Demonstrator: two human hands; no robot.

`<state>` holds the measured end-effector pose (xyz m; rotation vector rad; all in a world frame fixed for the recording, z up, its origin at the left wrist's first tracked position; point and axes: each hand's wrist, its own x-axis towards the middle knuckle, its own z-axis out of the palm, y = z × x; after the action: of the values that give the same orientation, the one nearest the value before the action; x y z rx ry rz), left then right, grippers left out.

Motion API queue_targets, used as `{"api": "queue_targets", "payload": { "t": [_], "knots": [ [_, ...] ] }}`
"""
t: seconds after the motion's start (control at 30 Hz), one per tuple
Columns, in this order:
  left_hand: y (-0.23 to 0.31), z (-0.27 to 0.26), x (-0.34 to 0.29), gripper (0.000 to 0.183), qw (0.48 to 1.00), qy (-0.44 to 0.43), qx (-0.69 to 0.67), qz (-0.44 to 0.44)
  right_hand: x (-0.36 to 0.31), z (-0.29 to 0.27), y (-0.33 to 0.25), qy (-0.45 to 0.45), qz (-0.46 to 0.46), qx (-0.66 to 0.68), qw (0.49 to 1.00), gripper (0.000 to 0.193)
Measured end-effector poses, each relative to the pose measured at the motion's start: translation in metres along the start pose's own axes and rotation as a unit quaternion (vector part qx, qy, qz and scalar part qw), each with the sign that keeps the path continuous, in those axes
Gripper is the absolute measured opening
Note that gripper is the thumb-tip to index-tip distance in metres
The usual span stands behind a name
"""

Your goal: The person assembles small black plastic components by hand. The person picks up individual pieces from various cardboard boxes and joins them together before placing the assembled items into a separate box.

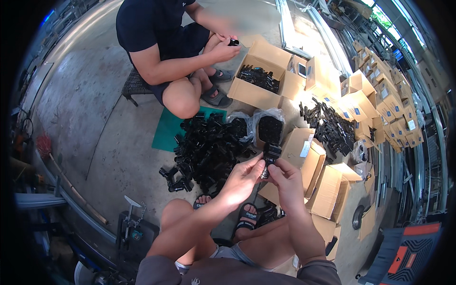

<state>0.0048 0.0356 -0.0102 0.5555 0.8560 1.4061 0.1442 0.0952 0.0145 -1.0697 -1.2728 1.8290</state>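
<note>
Between my two hands is a black plastic fitting [272,151], held up in front of my knees with a shiny lower end by my thumbs. My left hand [245,176] grips it from the left, fingers closed and thumb pressed on it. From the other side my right hand [285,176] pinches the same part. Below and left of it lies a heap of similar black fittings [209,149], partly on a green mat [166,128]. Beyond the heap stand bags of small black pieces [270,128].
A co-worker [161,52] sits opposite on a low stool, holding a black part. An open carton [256,99] of black parts stands beside them. More open cartons [304,154] are at my right, near a pile of black parts [327,126] and stacked boxes [392,95].
</note>
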Motion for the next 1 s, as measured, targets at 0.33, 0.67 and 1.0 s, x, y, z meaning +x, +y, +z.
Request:
{"api": "queue_targets", "payload": {
  "t": [0.33,0.67,1.0],
  "knots": [
    [0.009,-0.015,-0.003,0.036,0.990,0.121,-0.077,-0.011,0.043,0.013,0.005,-0.015,-0.086,-0.176,0.980,0.028],
    [0.045,-0.036,0.004,0.039,0.965,0.134,-0.222,0.035,0.178,0.005,0.051,-0.116,-0.040,-0.214,0.969,0.025],
    [0.052,-0.049,0.008,0.043,0.940,0.162,-0.297,0.040,0.336,-0.053,0.240,-0.032,-0.178,-0.692,0.699,0.015]
  ]
}}
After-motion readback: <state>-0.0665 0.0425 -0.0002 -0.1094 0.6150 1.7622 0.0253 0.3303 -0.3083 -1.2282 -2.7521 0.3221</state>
